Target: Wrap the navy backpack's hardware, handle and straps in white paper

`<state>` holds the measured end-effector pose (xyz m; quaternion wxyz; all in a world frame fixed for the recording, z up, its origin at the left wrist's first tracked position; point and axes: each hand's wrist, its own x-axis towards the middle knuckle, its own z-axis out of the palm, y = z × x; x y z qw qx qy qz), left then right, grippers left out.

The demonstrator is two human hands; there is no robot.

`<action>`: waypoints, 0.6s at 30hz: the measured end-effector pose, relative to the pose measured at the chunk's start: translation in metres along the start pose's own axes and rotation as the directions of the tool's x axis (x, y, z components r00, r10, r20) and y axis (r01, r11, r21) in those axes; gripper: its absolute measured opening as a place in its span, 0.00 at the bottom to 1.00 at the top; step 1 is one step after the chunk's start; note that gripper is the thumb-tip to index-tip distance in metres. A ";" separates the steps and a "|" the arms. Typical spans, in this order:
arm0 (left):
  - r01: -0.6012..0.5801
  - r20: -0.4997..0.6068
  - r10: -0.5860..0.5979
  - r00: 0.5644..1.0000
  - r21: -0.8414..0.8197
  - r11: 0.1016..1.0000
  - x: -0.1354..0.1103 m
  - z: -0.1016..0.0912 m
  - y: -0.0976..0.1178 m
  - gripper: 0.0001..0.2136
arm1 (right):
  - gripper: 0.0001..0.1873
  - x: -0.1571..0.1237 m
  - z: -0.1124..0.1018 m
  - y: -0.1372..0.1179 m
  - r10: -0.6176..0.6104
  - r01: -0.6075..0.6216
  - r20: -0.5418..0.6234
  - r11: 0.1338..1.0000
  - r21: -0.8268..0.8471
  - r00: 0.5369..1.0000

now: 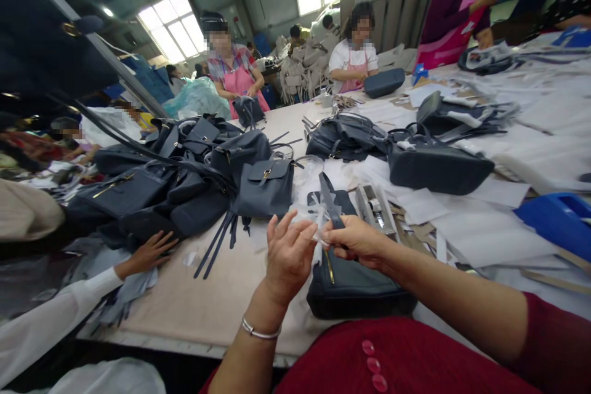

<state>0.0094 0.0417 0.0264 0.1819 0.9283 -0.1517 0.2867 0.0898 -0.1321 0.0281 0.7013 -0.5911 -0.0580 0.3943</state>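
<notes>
A dark navy leather bag [362, 289] with a gold zip lies on the table right in front of me. My right hand [362, 240] is closed around its dark strap [329, 197], which stands up in a loop above the bag. Crumpled clear plastic film [308, 215] clings about the strap. At the film's near side, my left hand [290, 252] pinches it between thumb and forefinger, with the other fingers raised; the thumb is mostly hidden. Just beyond my hands stands a small navy backpack [266, 188] with a gold clasp.
Dark bags [184, 178] are heaped at the left, where a co-worker's hand [150, 253] rests. A tape dispenser [376, 209] stands right of the strap. More bags [438, 166], white sheets [498, 228] and a blue object [558, 221] lie rightward. Co-workers stand across the table.
</notes>
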 end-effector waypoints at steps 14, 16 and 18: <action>0.743 0.454 -0.631 0.629 -0.589 0.317 0.000 0.004 0.001 0.13 | 0.20 0.000 -0.016 -0.025 -0.201 0.198 -0.015 0.946 0.256 0.979; 0.744 0.430 -0.630 0.647 -0.538 0.397 0.000 0.004 0.003 0.13 | 0.23 -0.002 -0.015 -0.031 -0.229 0.217 0.008 0.935 0.281 0.973; 0.743 0.412 -0.628 0.660 -0.481 0.465 0.002 0.003 0.005 0.12 | 0.27 -0.003 -0.017 -0.041 -0.305 0.293 0.018 0.927 0.234 0.952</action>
